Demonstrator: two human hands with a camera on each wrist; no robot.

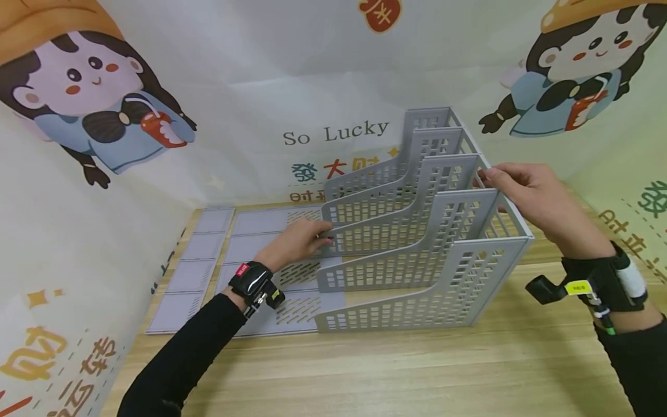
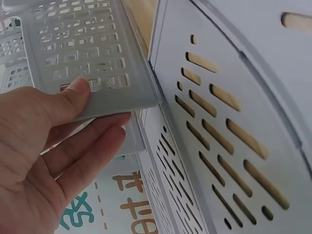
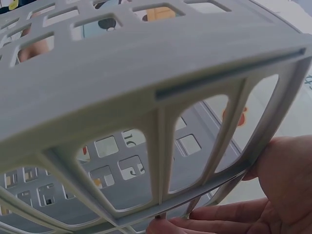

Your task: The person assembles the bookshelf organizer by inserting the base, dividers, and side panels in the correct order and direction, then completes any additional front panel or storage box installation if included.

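Observation:
A grey plastic file rack point(image 1: 497, 272) with perforated, curved dividers stands upright on the table. My left hand point(image 1: 294, 240) pinches the low front end of one middle divider point(image 2: 122, 101) between thumb and fingers. My right hand point(image 1: 539, 202) grips the slotted back point(image 3: 155, 161) of the rack near its upper edge, some fingertips hidden behind the bars. Beneath and left of the dividers lies a flat folded base panel point(image 1: 255, 246) with slanted slots point(image 2: 214, 122).
A separate strip of flat grey panels point(image 1: 190, 269) lies left of the base. Wooden tabletop point(image 1: 365, 370) shows in front of the rack. A printed cloth backdrop point(image 1: 250, 87) rises behind and at both sides.

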